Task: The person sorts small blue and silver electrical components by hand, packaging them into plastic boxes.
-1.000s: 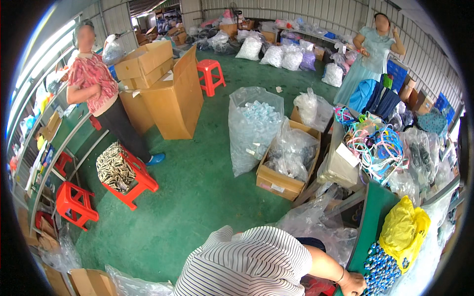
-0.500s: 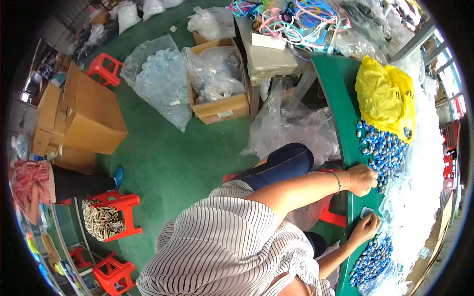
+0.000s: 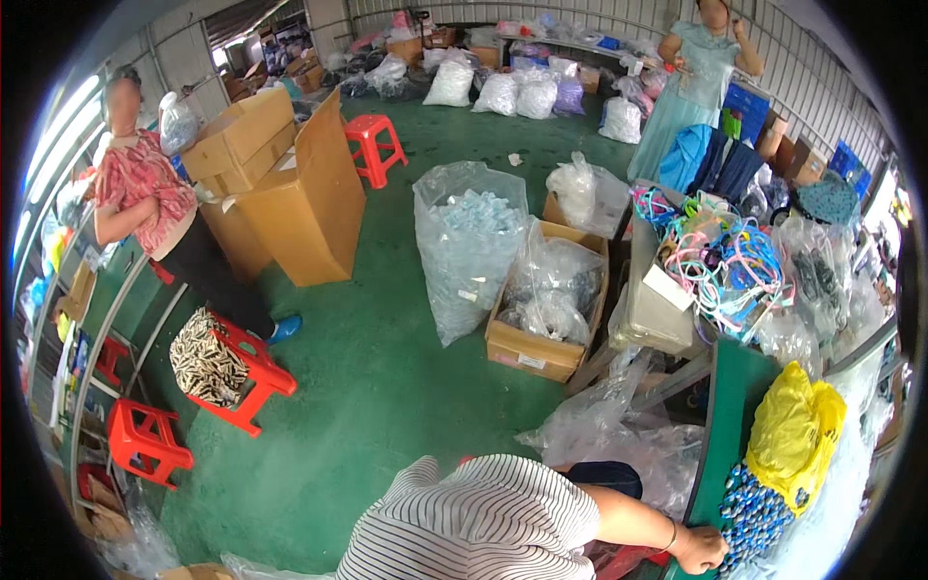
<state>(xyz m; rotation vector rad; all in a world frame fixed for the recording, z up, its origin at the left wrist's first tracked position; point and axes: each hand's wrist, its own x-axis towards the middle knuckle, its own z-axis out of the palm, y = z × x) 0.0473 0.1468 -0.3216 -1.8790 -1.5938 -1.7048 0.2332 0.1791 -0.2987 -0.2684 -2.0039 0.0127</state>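
Note:
At the lower right, my left hand, with a band on its wrist, rests at the green table with its fingers curled closed. Its fingertips are beside a pile of small blue and silver pieces, too small to name; whatever the fingers hold is hidden. A crumpled yellow plastic bag lies against the far side of the pile. Below the frame's lower edge, my right hand is out of sight. My striped sleeve and shoulder fill the bottom middle.
Tangled coloured cords lie on a stack beyond the table. An open carton and a clear bag of pale pieces stand on the green floor. Red stools are at left, by a person in a red top. Another person stands at back right.
The view has swung up and left, bringing the back of the room and a second person in. My right hand and the near pile have left the picture. My left hand stays by the far pile.

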